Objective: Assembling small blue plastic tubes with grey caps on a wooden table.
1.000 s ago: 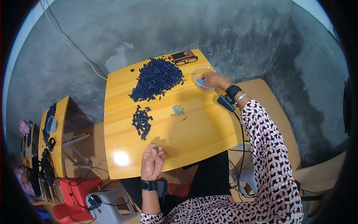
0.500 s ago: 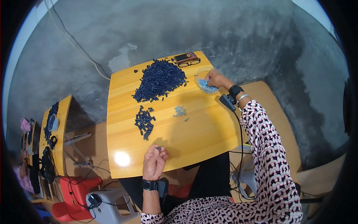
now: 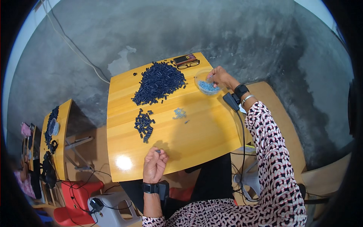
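Above the table's near edge my left hand (image 3: 154, 166) is closed, pinching a small dark cylindrical piece (image 3: 158, 151) between thumb and fingers. My right hand (image 3: 221, 76) is at the right side of a clear plastic bowl (image 3: 198, 80), fingertips bent together over its inside. Whatever those fingers hold, if anything, is too small to make out. Many small bluish-silver metal pieces (image 3: 208, 87) lie in the bowl. Farther left spreads a large heap of short dark tubes (image 3: 159, 83). In front of it lie a smaller group of dark tubes (image 3: 144, 125) and a little cluster of silver pieces (image 3: 179, 113).
The yellow wooden table (image 3: 204, 132) stands by a grey wall. Glasses (image 3: 188, 64) and a calculator-like device (image 3: 184, 58) lie at its far edge. A cable (image 3: 243, 140) runs down from my right wrist. Red (image 3: 75, 204) and grey (image 3: 113, 212) plastic stools stand at lower left, near another table (image 3: 62, 143).
My right hand has risen slightly out of the pieces toward the bowl's right rim, uncovering more of them. My left hand keeps its pinch on the dark piece. The whole view has shifted slightly.
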Demonstrator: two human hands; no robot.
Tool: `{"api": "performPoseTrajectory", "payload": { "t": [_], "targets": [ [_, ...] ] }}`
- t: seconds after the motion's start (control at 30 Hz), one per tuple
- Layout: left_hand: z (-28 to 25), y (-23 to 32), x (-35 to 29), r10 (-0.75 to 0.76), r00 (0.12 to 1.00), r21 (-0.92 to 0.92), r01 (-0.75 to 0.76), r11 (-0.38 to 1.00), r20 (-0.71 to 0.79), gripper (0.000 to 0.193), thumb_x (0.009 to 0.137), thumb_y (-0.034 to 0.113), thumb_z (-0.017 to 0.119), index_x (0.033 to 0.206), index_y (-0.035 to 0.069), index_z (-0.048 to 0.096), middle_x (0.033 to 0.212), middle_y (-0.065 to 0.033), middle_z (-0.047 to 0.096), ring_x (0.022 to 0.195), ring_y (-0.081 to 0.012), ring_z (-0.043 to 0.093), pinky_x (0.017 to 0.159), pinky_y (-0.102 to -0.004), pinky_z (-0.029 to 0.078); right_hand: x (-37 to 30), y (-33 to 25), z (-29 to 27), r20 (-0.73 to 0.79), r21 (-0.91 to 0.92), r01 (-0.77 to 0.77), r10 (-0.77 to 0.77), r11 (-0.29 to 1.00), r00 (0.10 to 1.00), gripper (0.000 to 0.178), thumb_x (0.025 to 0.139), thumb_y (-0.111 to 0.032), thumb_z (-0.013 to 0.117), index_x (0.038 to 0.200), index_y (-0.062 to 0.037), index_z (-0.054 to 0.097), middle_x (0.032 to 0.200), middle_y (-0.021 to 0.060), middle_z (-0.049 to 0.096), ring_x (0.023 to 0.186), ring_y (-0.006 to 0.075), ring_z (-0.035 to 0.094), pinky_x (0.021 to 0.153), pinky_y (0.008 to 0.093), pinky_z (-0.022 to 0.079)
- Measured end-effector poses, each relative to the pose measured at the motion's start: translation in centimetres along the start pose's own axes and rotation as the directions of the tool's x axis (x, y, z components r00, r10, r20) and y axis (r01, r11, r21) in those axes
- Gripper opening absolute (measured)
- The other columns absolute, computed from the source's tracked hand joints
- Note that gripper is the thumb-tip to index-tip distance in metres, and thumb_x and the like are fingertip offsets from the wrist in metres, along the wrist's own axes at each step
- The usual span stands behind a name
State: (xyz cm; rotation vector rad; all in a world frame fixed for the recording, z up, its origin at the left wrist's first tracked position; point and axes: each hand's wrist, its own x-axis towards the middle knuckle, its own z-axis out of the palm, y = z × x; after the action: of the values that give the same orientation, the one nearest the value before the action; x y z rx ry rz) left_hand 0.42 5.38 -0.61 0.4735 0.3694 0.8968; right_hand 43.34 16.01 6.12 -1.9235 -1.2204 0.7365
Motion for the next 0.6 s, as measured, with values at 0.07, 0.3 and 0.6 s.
{"api": "performPoseTrajectory", "payload": {
  "t": [0.07,0.3,0.6],
  "targets": [
    [-0.2,0.0,0.0,0.009,1.0,-0.008,-0.009,1.0,0.008,0.014,0.089,0.01,0.058,0.103,0.009,0.057,0.093,-0.0061,0.061,0.082,-0.0139,0.055,0.077,-0.0277,0.045,-0.6,-0.3,0.0,0.025,0.014,-0.006,0.006,1.0,1.0,0.009,0.072,0.0,0.069,0.081,0.0038,0.067,0.066,0.0081,0.064,0.045,0.0098,0.057,0.045,0.0226,0.047],
    [0.0,0.0,0.0,0.011,1.0,-0.011,-0.01,1.0,0.02,0.013,0.09,0.01,0.056,0.103,0.007,0.056,0.094,-0.0075,0.06,0.082,-0.0139,0.055,0.078,-0.028,0.045,-1.7,-1.5,-0.9,0.085,0.163,-0.009,-0.005,0.987,0.996,0.014,0.075,-0.002,0.068,0.087,0.0046,0.066,0.073,0.008,0.064,0.048,0.0084,0.056,0.044,0.0205,0.045],
    [0.0,0.0,0.2,0.011,0.999,-0.01,-0.011,1.0,0.04,0.014,0.09,0.011,0.056,0.104,0.009,0.055,0.094,-0.007,0.059,0.083,-0.0141,0.055,0.078,-0.0281,0.045,-5.3,-7.6,-0.1,0.216,0.215,0.102,-0.149,0.971,0.965,0.012,0.077,-0.005,0.066,0.086,0.0028,0.066,0.074,0.0075,0.063,0.051,0.0098,0.058,0.05,0.0208,0.05]
  ]
}}
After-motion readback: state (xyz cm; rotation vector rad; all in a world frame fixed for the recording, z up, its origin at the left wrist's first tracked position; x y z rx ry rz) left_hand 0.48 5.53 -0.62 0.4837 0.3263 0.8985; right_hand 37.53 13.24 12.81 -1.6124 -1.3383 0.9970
